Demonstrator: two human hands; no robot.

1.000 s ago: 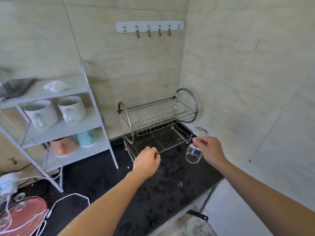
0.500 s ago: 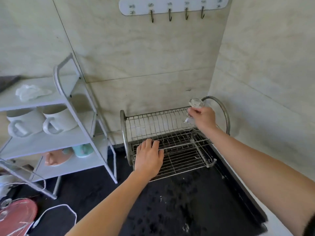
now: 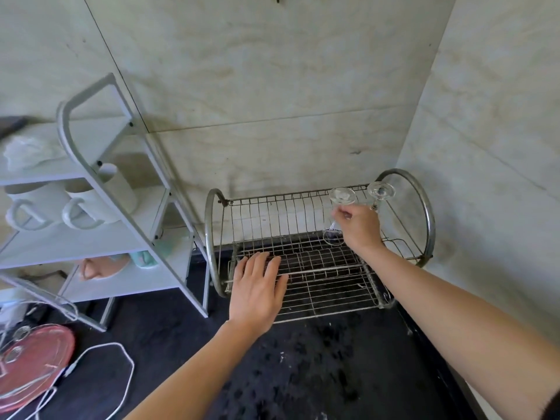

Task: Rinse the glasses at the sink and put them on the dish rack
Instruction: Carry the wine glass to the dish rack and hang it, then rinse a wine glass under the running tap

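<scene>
R hand [image 3: 359, 227] is pinching the stem of an upside-down glass [image 3: 341, 196], foot up, bowl down at the top-tier wires of the dish rack [image 3: 327, 269]; a 2nd glass [image 3: 381, 190] is standing inverted just beside it, twd the rack's right hoop. L hand [image 3: 257, 289] is lying flat, fingers straight, on the lower tier's front rail; rack is sitting on the dark wet worktop [image 3: 303, 374] in the corner, next to a white shelf [image 3: 145, 277] w/ mugs [image 3: 91, 204]

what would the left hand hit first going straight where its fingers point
Most likely the dish rack, its upper wire tier straight ahead of the left hand; the glass the right hand holds is off to the right. Depth unclear.
</scene>
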